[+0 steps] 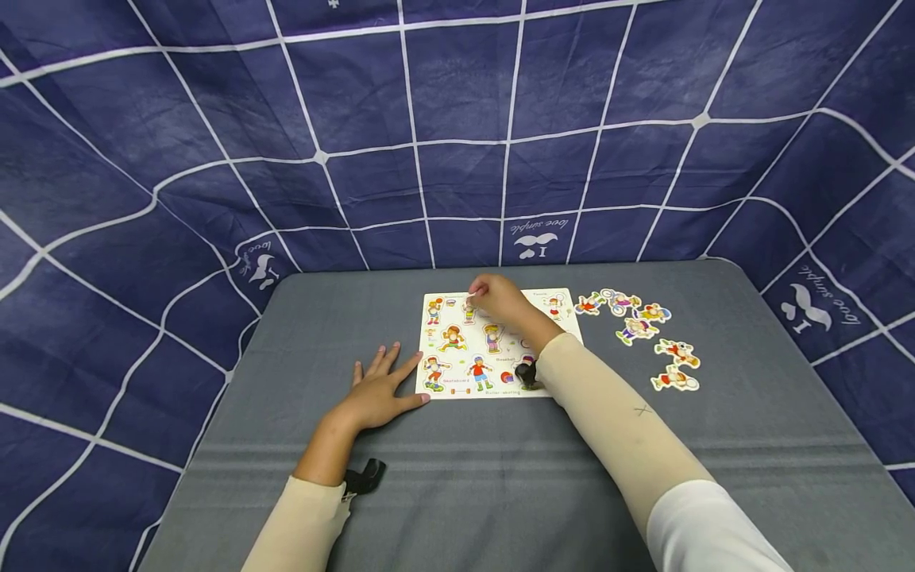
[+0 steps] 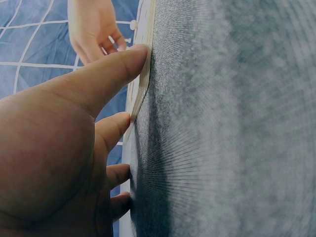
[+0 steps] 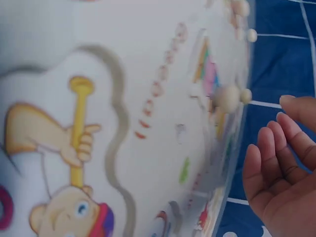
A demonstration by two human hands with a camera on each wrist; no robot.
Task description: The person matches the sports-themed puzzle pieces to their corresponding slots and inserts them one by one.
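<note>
A white wooden knob puzzle board [image 1: 457, 392] with cartoon sports figures lies on the grey table. My left hand [image 1: 379, 395] lies with fingers spread at its left side; the thumb and a fingertip touch the board's edge, while the other fingertips rest on the cloth. Above the board's upper row is my right hand [image 1: 500, 300], beside a figure piece [image 1: 469, 312]. In the right wrist view, the right hand [image 3: 284, 168] has loosely bent fingers with nothing visible between them. Small round wooden knobs [image 3: 228, 98] stand up from the board there.
Several loose figure pieces, such as a cyclist [image 1: 620, 302] and a racket player [image 1: 675, 379], lie on the grey table [image 1: 500, 477] right of the board. Blue checked cloth [image 1: 457, 183] stands behind and along both sides.
</note>
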